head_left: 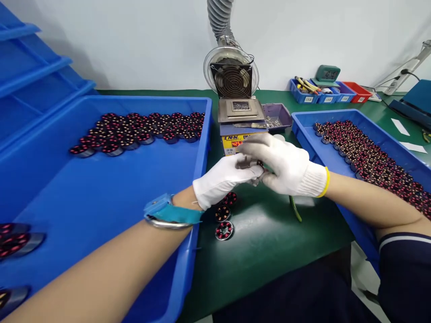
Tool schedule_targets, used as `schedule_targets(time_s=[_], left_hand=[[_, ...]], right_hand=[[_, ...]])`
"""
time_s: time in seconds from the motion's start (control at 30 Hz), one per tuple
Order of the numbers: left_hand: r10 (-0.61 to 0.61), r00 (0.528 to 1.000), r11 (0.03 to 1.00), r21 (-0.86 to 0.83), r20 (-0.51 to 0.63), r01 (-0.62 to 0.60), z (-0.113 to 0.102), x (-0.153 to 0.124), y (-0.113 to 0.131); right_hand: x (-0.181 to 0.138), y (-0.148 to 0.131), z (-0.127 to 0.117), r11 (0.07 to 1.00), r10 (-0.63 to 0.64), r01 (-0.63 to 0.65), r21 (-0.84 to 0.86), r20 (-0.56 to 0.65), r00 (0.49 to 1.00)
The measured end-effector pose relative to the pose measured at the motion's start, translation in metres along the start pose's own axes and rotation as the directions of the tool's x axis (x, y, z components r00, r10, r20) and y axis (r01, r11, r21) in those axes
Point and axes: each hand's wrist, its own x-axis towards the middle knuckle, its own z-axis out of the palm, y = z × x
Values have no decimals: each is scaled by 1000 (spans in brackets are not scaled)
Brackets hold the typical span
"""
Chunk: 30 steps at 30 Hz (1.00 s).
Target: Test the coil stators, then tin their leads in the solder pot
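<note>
Both hands wear white gloves and meet over the green mat in front of a solder pot. My left hand (224, 177) is closed around a small round wound stator held between the two hands; most of it is hidden by fingers. My right hand (284, 163) is closed on a tool with a green handle (295, 208) that sticks out below the palm, its tip at the part. Three round stators with red copper windings (224, 230) lie on the mat just below my left wrist, which carries a blue wrist strap (170, 211).
A large blue tray (101, 197) on the left holds rows of wound stators (141, 128). Another blue tray (350, 152) on the right is full of them. Behind the hands stand the solder pot (239, 112) and a fume extractor fan (232, 78). Small parts bins (323, 94) sit at the back right.
</note>
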Motion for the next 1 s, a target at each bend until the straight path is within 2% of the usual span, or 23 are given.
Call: schedule_targets(time_s=[0.07, 0.13, 0.23, 0.3, 0.37, 0.5, 0.53, 0.6, 0.67, 0.77, 0.83, 0.93, 1.0], left_hand=[[-17, 998, 993, -117, -55, 11, 1, 0, -1], [-43, 993, 977, -211, -113, 19, 4, 0, 0], [-63, 988, 968, -250, -138, 26, 7, -1, 3], [-55, 987, 974, -227, -148, 20, 7, -1, 3], [-29, 984, 984, -180, -178, -3, 5, 0, 2], [97, 953, 995, 26, -287, -94, 4, 2, -1], [137, 944, 990, 78, -302, -118, 5, 3, -2], [203, 929, 975, 151, -311, -162, 7, 3, -4], [235, 923, 963, 200, -304, -179, 10, 2, -4], [246, 920, 942, 297, -304, -154, 14, -1, -3], [249, 915, 924, 362, -317, -126, 15, -4, -2], [267, 896, 907, 408, -356, -108, 15, -7, -1], [300, 886, 893, 430, -354, -131, 16, -8, -2]], right_hand=[[-2, 13, 14, 977, 172, -153, 147, -124, 977], [-3, 31, 26, 889, 347, -281, 361, -132, 929], [-1, 51, 32, 752, 455, -366, 548, -29, 890], [0, 54, 29, 714, 467, -415, 564, 57, 882], [1, 51, 24, 671, 502, -491, 555, 148, 852], [4, 39, 21, 479, 582, -672, 566, 368, 725], [5, 37, 23, 434, 572, -690, 578, 415, 707], [6, 37, 26, 416, 522, -678, 606, 452, 724], [6, 39, 28, 489, 494, -641, 592, 418, 762], [4, 43, 22, 577, 552, -649, 496, 348, 758], [5, 44, 17, 546, 595, -634, 547, 279, 754], [9, 43, 12, 444, 637, -550, 707, 181, 749], [11, 42, 12, 401, 630, -567, 720, 232, 741]])
